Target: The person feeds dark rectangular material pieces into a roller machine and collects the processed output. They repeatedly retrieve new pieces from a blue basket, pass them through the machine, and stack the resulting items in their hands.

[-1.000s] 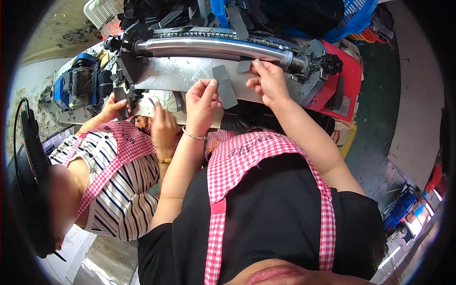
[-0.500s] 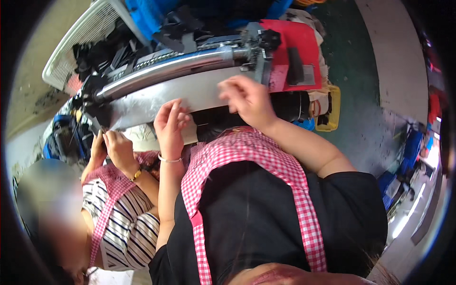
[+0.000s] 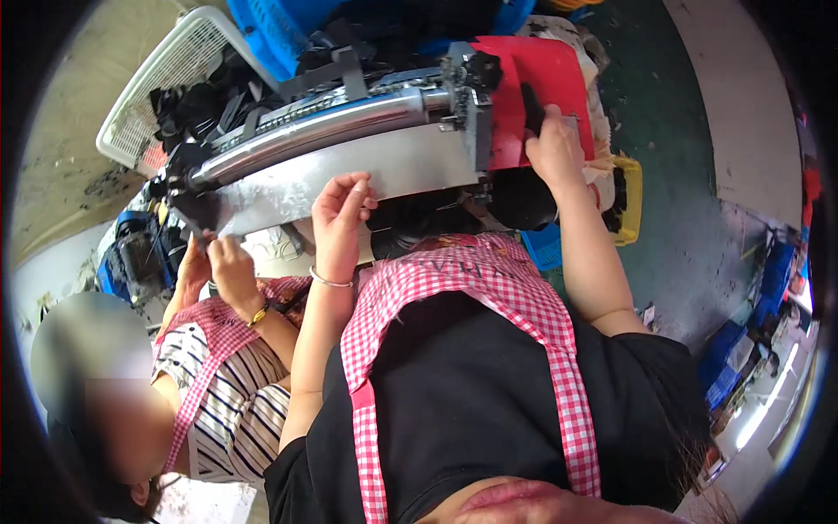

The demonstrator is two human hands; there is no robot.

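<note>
My right hand (image 3: 556, 153) reaches over a red board (image 3: 572, 83) right of a roller machine, its fingers closed at the lower end of a black strip (image 3: 532, 109) lying there. A small grey patch beside the strip is mostly behind this hand. My left hand (image 3: 340, 210) hovers at the near edge of the machine's smooth metal plate (image 3: 393, 166), thumb and fingers curled together. Whether anything sits in that pinch is hidden. Behind the plate runs a shiny metal roller (image 3: 314, 135), with a black knob (image 3: 482, 70) at its right end.
On my left a co-worker's hands (image 3: 218, 266) are close together at the plate's left end. A white basket (image 3: 131, 122) of black pieces and a blue tub (image 3: 271, 35) stand behind the machine. At the right are a yellow bin (image 3: 630, 201) and a blue basket (image 3: 543, 249).
My right hand has moved right, from above the plate to the black strip on the red board. My left hand stays near the plate's front edge. The view has shifted slightly.
</note>
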